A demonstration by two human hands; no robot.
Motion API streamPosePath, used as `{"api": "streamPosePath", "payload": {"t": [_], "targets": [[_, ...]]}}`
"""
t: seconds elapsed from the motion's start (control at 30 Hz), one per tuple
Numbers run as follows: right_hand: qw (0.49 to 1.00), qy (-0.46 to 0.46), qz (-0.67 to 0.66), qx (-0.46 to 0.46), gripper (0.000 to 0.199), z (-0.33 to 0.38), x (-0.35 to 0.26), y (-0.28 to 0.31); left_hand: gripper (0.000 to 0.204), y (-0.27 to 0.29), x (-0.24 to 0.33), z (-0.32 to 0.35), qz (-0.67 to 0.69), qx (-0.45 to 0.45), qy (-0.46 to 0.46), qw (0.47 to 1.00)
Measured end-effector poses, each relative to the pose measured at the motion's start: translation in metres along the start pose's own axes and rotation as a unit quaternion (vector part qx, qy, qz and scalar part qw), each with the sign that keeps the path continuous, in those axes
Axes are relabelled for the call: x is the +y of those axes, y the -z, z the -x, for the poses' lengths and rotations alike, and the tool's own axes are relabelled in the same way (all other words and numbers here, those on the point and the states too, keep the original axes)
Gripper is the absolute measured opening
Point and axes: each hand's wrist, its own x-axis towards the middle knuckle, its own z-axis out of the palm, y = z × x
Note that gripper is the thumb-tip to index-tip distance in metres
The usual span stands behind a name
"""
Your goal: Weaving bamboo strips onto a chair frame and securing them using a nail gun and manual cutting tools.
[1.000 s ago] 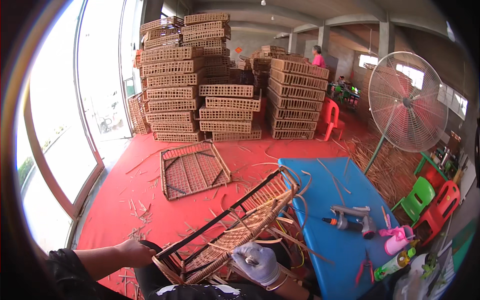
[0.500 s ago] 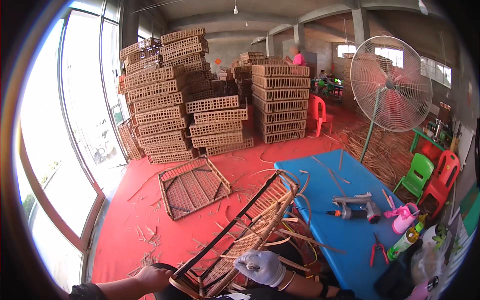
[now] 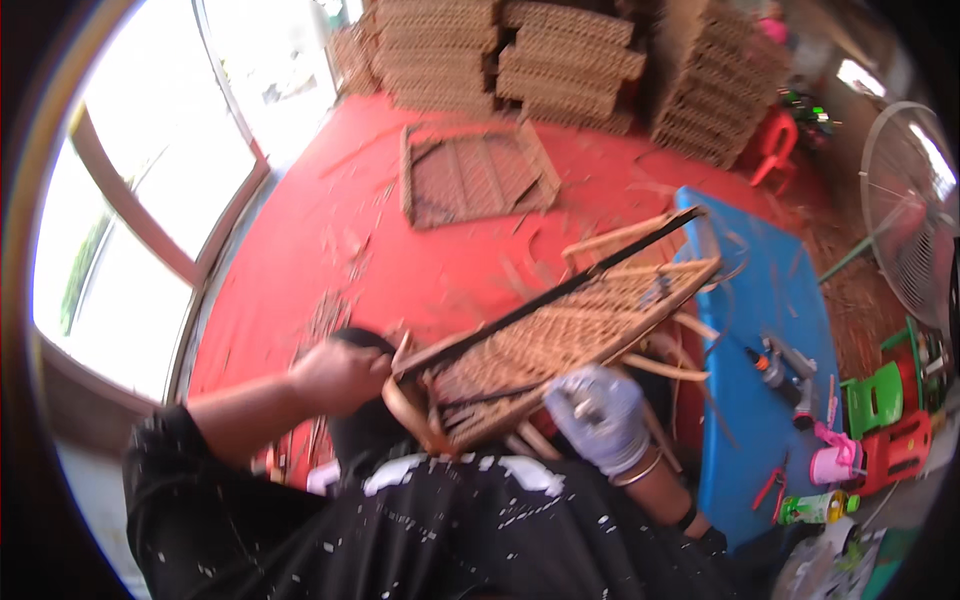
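A half-woven wicker basket [image 3: 560,335] lies tilted across my lap, with a dark strip [image 3: 540,310] along its upper edge and loose cane ends along its lower right side. My bare left hand [image 3: 345,376] is closed at its near left corner, fingertips blurred against the frame. My right hand [image 3: 600,418], in a pale glove, is curled by the lower rim. A small greyish thing shows between its thumb and fingers, too blurred to name.
Another wicker basket [image 3: 478,178] lies on the red floor among cane scraps. Right of me, a blue table [image 3: 745,400] carries a power tool [image 3: 785,375], red-handled pliers [image 3: 768,488], a pink cup [image 3: 838,464] and a bottle [image 3: 815,508]. Basket stacks [image 3: 570,60] and a fan [image 3: 910,200] stand beyond.
My view has tipped down and turned left, so my lap and dark shirt show more. The basket now lies at a flatter angle, both hands still at it.
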Motion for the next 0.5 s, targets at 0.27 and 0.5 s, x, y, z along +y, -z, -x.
{"api": "streamPosePath", "payload": {"t": [0.27, 0.5], "targets": [[0.995, -0.089, -0.042, -0.023, 0.011, -0.006, 0.015, -0.021, 0.015, -0.004, -0.010, -0.011, 0.020, 0.005, -0.020, 1.000], [0.997, -0.035, -0.033, -0.057, 0.015, -0.018, 0.016, -0.037, 0.019, -0.015, -0.008, -0.001, 0.049, 0.027, -0.053, 0.997]]}}
